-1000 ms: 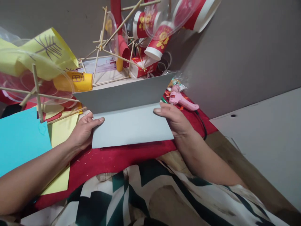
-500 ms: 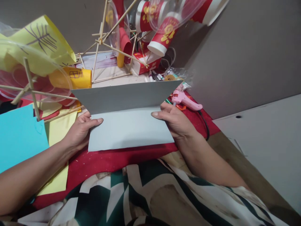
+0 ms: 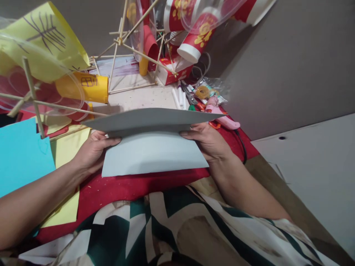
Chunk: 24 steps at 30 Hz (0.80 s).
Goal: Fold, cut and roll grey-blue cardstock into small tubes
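Note:
Between my two hands is a sheet of pale grey-blue paper (image 3: 155,155), folded across its width, with its far flap leaning low toward me. My left hand (image 3: 95,149) grips the left side near the fold, thumb on top and fingers underneath, partly hidden. On the right side my right hand (image 3: 209,142) pinches it the same way, thumb lying on the near half. The near half is slightly bowed. Beneath it lies a red cloth (image 3: 119,188), and the paper's near edge hangs above that cloth.
Turquoise paper (image 3: 24,159) and yellow paper (image 3: 68,199) lie at left. A stick frame (image 3: 120,40) with plastic discs and red paper cups (image 3: 198,37) stands behind. Markers (image 3: 180,98), a tape roll (image 3: 202,92) and a pink glue gun (image 3: 226,120) are at right, near a grey wall.
The far flap has tipped down and bowed, showing more of the table and markers behind it. Both hands keep their hold, nearly in place. The view has shifted slightly.

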### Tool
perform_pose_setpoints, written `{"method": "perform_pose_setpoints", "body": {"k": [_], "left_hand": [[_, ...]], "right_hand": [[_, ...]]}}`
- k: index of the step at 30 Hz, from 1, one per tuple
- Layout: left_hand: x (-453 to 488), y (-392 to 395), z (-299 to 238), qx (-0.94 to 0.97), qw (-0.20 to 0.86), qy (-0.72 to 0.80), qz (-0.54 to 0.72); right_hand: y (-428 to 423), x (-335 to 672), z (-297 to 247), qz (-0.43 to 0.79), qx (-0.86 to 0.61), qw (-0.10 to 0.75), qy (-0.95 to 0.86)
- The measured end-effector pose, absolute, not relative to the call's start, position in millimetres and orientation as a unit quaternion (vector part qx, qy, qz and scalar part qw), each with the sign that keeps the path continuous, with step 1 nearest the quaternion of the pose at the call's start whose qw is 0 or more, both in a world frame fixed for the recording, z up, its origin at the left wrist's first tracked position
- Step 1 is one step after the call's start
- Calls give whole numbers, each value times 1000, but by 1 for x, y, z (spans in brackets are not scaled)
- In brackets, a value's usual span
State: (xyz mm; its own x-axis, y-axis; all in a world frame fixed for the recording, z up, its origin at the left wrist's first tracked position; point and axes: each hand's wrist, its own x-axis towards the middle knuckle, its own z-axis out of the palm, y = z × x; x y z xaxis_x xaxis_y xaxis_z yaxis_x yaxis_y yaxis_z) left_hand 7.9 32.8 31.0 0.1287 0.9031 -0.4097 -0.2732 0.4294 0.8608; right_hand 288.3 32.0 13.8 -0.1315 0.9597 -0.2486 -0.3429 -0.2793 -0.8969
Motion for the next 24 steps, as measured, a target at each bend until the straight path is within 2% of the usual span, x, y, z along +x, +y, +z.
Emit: {"method": "perform_pose_setpoints", "body": {"k": [8,19,24], "left_hand": [[0,40,36,362,706,444,417],[-2,48,52,412,677,486,369],[-1,47,51,439,671,467,372]], "right_hand": [[30,291,18,679,-410,462,-397],[22,291,28,566,-482,479,-466],[22,296,28,580,-468,474,-469]]}}
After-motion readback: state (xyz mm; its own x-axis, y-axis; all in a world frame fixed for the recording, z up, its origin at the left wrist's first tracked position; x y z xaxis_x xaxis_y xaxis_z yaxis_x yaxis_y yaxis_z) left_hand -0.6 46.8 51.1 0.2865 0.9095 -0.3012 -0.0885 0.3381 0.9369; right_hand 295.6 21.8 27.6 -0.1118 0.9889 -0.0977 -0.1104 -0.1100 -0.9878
